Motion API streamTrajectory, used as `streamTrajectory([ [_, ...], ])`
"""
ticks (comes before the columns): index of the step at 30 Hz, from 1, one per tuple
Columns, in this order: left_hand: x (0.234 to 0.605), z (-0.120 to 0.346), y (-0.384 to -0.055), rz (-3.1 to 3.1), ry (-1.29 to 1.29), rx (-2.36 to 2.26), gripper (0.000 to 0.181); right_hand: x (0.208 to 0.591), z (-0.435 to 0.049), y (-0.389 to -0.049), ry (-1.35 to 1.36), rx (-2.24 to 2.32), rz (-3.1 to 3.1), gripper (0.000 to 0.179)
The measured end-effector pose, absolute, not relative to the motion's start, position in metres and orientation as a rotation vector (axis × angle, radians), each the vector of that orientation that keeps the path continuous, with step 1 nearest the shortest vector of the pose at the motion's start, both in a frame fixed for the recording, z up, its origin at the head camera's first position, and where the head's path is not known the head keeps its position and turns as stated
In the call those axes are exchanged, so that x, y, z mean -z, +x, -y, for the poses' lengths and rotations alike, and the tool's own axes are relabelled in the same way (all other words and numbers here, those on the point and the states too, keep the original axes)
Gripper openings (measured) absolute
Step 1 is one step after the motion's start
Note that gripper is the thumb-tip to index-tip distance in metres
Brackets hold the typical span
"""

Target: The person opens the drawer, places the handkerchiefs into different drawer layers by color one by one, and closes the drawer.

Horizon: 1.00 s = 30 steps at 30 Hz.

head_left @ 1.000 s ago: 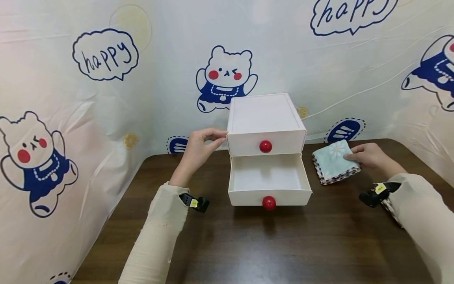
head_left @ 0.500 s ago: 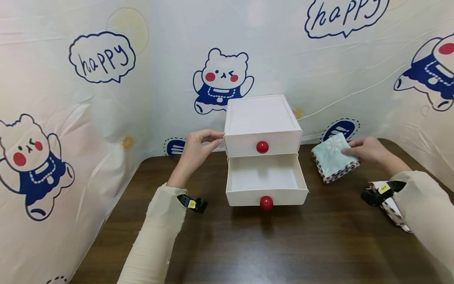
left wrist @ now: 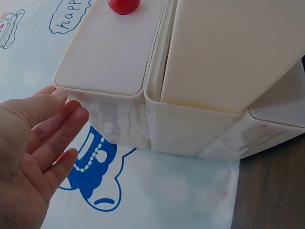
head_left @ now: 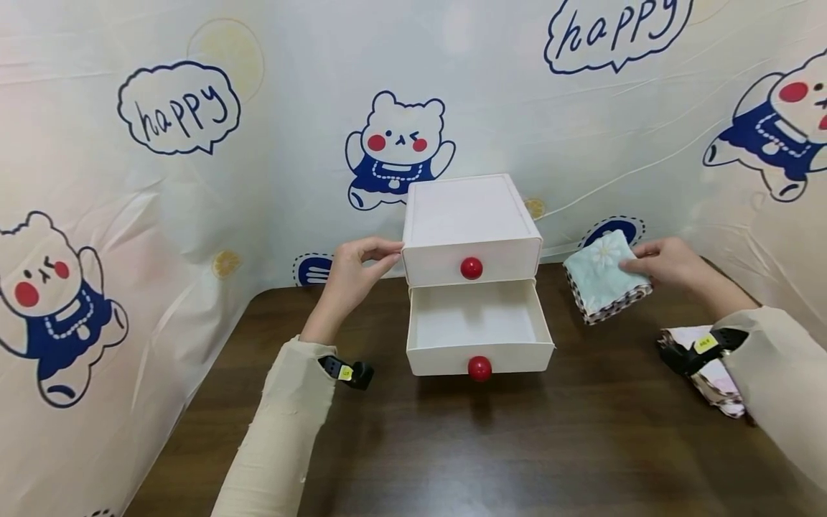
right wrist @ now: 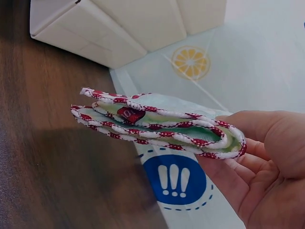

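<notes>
A white two-drawer box point(head_left: 474, 208) with red knobs stands on the table. Its lower drawer point(head_left: 479, 316) is pulled out, with bare floor showing inside. My left hand point(head_left: 352, 276) touches the upper left front corner, fingertips against the edge; in the left wrist view the thumb of that hand point(left wrist: 35, 143) rests at the corner with the other fingers loosely extended beside it. On the right, my right hand point(head_left: 668, 266) pinches a folded light-blue square towel point(head_left: 601, 269) with a flower on top. The right wrist view shows the towel's point(right wrist: 162, 126) stacked layers and red-and-white stitched edge, raised above the table.
Another folded towel point(head_left: 713, 377), pale with patterned trim, lies on the brown table point(head_left: 400, 445) under the right wrist, partly covered by the wrist camera and sleeve. A printed curtain point(head_left: 291, 158) with bears hangs close behind the box.
My right hand has lifted the blue towel slightly upward, and more of the second towel shows beneath the wrist. My left hand stays at the box corner. The whole view has shifted slightly.
</notes>
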<state>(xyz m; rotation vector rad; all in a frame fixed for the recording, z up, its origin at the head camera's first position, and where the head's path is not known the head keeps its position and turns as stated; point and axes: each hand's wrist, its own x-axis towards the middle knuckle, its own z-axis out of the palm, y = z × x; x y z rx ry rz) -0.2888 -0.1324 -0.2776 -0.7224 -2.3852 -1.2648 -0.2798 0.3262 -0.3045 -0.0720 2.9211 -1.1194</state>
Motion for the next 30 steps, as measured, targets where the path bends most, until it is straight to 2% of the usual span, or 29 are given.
streamTrajectory([
  [7,0.280,0.133,-0.289,2.390,-0.716,1.281,0.019,0.295,-0.323,-0.271,-0.141,1.156,-2.922,0.031],
  [16,0.280,0.133,-0.290,2.377,-0.721,1.286,0.020,0.286,-0.321,-0.264,-0.121,1.130,-2.974,0.054],
  [30,0.279,0.132,-0.290,2.356,-0.747,1.279,0.019,0.273,-0.313,-0.252,-0.086,1.139,-2.974,0.061],
])
